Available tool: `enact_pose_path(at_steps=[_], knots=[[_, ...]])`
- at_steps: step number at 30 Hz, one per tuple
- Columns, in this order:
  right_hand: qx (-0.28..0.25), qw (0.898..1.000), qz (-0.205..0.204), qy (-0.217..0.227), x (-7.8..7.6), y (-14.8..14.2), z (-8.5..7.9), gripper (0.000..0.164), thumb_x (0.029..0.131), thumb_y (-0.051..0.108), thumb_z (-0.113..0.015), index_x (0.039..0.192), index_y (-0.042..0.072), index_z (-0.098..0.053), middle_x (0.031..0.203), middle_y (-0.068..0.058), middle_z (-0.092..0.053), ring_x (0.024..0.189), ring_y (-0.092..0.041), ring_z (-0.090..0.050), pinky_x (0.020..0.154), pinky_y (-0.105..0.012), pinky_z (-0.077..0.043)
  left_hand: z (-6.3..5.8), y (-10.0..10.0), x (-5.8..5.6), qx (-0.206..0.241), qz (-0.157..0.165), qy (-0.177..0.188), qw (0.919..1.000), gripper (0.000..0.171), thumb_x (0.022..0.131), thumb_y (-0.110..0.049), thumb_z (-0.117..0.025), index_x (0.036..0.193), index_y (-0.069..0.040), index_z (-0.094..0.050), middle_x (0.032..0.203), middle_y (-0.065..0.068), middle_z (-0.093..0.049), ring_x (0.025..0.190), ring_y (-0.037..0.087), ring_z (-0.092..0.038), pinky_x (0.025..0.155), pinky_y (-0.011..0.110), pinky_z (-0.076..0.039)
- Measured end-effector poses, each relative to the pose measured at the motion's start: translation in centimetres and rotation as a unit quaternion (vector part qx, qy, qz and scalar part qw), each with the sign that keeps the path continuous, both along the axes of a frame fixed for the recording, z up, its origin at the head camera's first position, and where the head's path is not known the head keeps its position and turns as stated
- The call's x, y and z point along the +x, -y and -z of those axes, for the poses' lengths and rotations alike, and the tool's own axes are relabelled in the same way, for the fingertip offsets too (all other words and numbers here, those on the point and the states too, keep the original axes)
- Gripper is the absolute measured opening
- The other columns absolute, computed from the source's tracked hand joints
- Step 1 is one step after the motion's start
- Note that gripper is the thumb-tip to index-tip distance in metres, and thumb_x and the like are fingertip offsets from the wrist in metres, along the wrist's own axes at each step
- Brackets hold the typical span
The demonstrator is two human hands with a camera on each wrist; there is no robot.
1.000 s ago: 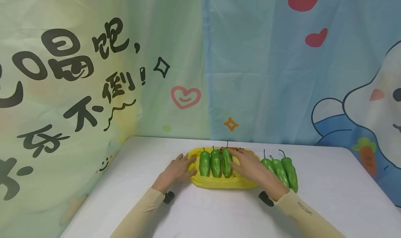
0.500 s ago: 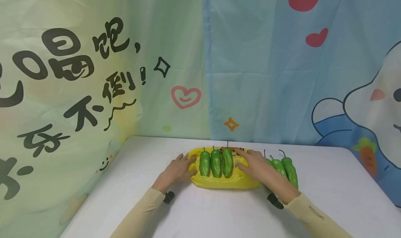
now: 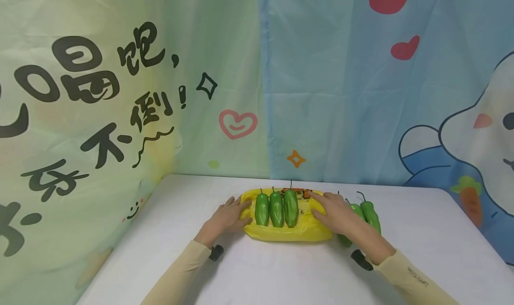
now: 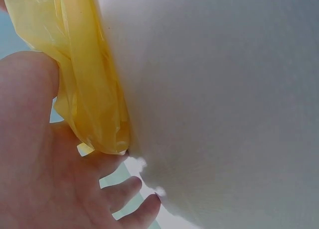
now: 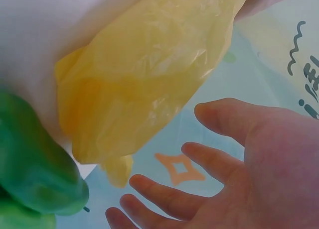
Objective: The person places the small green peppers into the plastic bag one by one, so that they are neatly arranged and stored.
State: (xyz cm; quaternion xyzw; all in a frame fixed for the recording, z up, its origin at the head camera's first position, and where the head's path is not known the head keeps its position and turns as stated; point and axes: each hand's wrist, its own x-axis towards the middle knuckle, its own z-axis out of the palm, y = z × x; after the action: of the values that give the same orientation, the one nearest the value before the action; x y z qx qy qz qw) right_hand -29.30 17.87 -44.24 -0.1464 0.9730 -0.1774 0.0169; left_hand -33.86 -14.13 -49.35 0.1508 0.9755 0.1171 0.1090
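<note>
In the head view a yellow plastic bag (image 3: 281, 234) lies opened out on the table, with red and black print along its far side. Three green peppers (image 3: 276, 210) lie side by side in it, stems pointing away. My left hand (image 3: 226, 216) holds the bag's left end; in the left wrist view the yellow plastic (image 4: 84, 79) runs between thumb and fingers. At the bag's right end, my right hand (image 3: 334, 210) has its fingers spread and holds nothing. The right wrist view shows those fingers (image 5: 169, 196) apart from one another beside the bag.
More green peppers (image 3: 370, 213) lie on the white table (image 3: 281, 269) to the right of the bag, partly hidden behind my right hand and forearm. A printed cloth (image 3: 321, 95) hangs behind the table and along its left side.
My right hand has let go of the rightmost pepper in the bag and moved right, to the bag's right end. The left hand and the bag stay in place.
</note>
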Motion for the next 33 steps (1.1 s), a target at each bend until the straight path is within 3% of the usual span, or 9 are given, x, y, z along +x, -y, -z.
enact_pose_path(at_steps=[26, 33], knots=[[0.014, 1.0, 0.008, -0.008, 1.1, -3.1, 0.1, 0.054, 0.098, 0.025, -0.062, 0.149, 0.009, -0.048, 0.143, -0.037, -0.046, 0.129, -0.06, -0.044, 0.098, -0.076, -0.041, -0.2, 0.1, 0.1, 0.003, 0.002, -0.001, 1.0, 0.062, 0.099, -0.045, -0.056, 0.154, -0.02, -0.042, 0.163, 0.015, -0.035, 0.152, 0.042, -0.026, 0.122, 0.061, -0.026], [0.02, 0.999, 0.01, -0.03, 1.3, -4.4, 0.4, 0.056, 0.097, 0.024, -0.063, 0.148, 0.006, -0.048, 0.138, -0.036, -0.052, 0.125, -0.057, -0.049, 0.098, -0.074, -0.043, -0.2, 0.2, 0.1, 0.006, 0.008, -0.006, 0.9999, 0.061, 0.1, -0.044, -0.055, 0.154, -0.019, -0.042, 0.162, 0.015, -0.034, 0.152, 0.042, -0.026, 0.122, 0.061, -0.027]])
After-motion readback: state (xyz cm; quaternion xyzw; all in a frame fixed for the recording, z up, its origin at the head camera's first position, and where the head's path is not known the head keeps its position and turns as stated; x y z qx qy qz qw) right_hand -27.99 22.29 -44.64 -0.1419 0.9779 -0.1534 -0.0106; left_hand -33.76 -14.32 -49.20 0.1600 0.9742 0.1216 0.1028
